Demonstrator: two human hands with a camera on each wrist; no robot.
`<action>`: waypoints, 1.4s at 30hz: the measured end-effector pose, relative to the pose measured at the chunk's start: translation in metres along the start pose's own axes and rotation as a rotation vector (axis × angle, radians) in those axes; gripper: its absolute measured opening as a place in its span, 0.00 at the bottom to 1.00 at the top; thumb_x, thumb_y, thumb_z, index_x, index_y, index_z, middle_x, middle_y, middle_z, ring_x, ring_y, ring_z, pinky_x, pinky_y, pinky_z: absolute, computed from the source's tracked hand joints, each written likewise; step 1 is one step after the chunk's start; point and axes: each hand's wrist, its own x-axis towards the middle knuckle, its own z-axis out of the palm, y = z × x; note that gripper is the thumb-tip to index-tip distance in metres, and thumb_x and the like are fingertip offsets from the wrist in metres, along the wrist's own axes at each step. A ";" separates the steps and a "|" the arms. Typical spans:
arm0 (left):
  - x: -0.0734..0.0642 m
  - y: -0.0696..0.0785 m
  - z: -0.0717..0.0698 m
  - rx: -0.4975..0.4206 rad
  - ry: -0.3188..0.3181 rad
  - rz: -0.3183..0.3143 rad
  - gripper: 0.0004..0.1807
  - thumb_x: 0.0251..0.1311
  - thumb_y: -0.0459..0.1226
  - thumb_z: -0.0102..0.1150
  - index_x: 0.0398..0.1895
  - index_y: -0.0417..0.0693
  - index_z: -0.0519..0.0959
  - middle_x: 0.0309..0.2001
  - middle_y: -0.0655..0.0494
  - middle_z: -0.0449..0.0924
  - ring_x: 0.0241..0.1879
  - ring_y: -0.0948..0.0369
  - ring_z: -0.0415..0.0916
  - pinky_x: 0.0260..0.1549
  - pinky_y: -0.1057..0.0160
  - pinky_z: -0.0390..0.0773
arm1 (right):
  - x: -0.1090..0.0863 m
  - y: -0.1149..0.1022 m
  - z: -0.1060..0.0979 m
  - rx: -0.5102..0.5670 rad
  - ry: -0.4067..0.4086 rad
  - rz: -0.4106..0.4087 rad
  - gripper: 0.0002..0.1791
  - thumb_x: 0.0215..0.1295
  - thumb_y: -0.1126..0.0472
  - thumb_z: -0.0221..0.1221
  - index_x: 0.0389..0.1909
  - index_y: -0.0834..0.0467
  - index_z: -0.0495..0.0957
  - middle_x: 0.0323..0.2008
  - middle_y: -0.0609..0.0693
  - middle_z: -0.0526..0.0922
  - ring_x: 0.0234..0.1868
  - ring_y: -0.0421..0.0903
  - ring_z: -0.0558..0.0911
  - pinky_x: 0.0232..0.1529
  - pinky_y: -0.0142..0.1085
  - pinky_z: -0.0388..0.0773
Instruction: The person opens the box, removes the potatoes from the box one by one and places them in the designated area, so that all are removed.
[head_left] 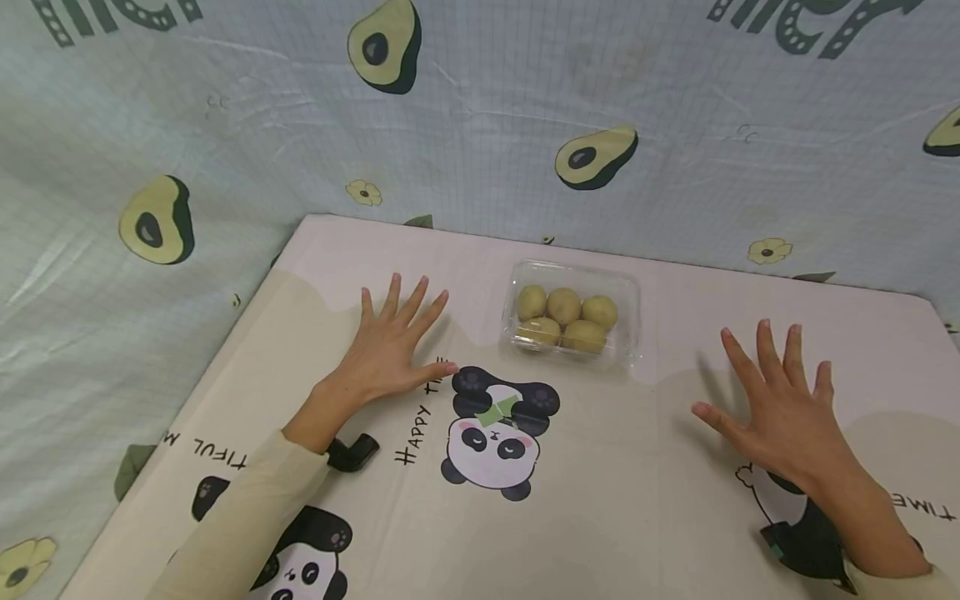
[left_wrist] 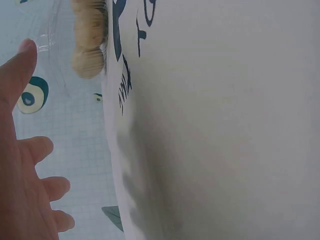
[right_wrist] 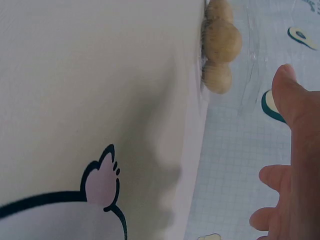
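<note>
Over the panda-print desk (head_left: 600, 483), with left hand (head_left: 386, 350) and right hand (head_left: 786, 417) empty, fingers (head_left: 392, 297) spread, best steady the upper-centre clamshell (head_left: 573, 275) from both ends.

Box (head_left: 628, 321) on table (head_left: 600, 467), backdrop (head_left: 480, 158) behind

- Pale, wrinkled fabric (head_left: 480, 125) hangs behind, from 8 round through 12 to 2 o'clock.
- It carries printed avocados (head_left: 384, 46) at 11 and 1, dark lettering (head_left: 813, 25) at 10 and 2.
- The pale desk (head_left: 600, 500) spreads across 6, with a printed panda (head_left: 491, 454) there.
- Soft, blurred shadows (right_wrist: 142, 115) cross its surface.
</note>
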 end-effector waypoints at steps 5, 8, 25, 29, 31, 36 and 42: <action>0.000 0.001 -0.001 0.006 0.004 0.000 0.60 0.46 0.80 0.16 0.76 0.52 0.51 0.75 0.43 0.43 0.71 0.36 0.32 0.60 0.26 0.34 | 0.000 0.000 0.000 0.001 0.002 -0.005 0.54 0.60 0.34 0.57 0.77 0.49 0.38 0.73 0.66 0.32 0.70 0.58 0.21 0.57 0.72 0.21; 0.000 0.003 0.000 0.009 -0.002 0.005 0.62 0.43 0.81 0.13 0.76 0.52 0.51 0.74 0.43 0.44 0.71 0.36 0.32 0.60 0.26 0.33 | 0.001 0.000 0.000 0.006 0.008 -0.013 0.54 0.59 0.34 0.57 0.77 0.49 0.38 0.74 0.65 0.32 0.70 0.59 0.21 0.57 0.72 0.21; 0.013 0.034 0.011 -0.230 0.051 -0.005 0.63 0.44 0.81 0.18 0.76 0.47 0.49 0.74 0.45 0.46 0.72 0.41 0.37 0.65 0.34 0.38 | 0.017 -0.035 0.009 0.297 0.205 -0.172 0.50 0.54 0.49 0.69 0.75 0.49 0.53 0.73 0.52 0.54 0.74 0.54 0.47 0.55 0.71 0.58; 0.016 0.040 0.015 -0.316 0.054 -0.013 0.64 0.45 0.81 0.21 0.76 0.46 0.49 0.74 0.46 0.47 0.73 0.44 0.38 0.68 0.39 0.39 | 0.023 -0.045 0.013 0.337 0.222 -0.220 0.49 0.51 0.52 0.71 0.73 0.49 0.56 0.71 0.53 0.59 0.71 0.52 0.56 0.48 0.64 0.69; 0.018 0.042 0.017 -0.353 0.061 -0.015 0.64 0.45 0.81 0.21 0.75 0.45 0.50 0.74 0.47 0.48 0.73 0.45 0.39 0.69 0.42 0.40 | 0.026 -0.049 0.017 0.343 0.228 -0.247 0.49 0.51 0.54 0.72 0.73 0.50 0.58 0.70 0.53 0.60 0.69 0.52 0.60 0.47 0.60 0.71; 0.024 0.050 0.022 -0.447 0.059 -0.009 0.63 0.45 0.81 0.24 0.76 0.46 0.48 0.75 0.50 0.46 0.74 0.48 0.38 0.70 0.49 0.40 | 0.032 -0.054 0.024 0.344 0.275 -0.269 0.46 0.50 0.57 0.72 0.71 0.53 0.62 0.66 0.55 0.67 0.64 0.55 0.66 0.52 0.55 0.71; 0.029 0.059 0.030 -0.520 0.052 -0.038 0.58 0.50 0.77 0.36 0.77 0.49 0.45 0.75 0.51 0.48 0.74 0.53 0.39 0.70 0.51 0.44 | 0.038 -0.059 0.031 0.394 0.311 -0.242 0.43 0.47 0.63 0.73 0.68 0.55 0.66 0.61 0.56 0.72 0.59 0.55 0.73 0.52 0.51 0.73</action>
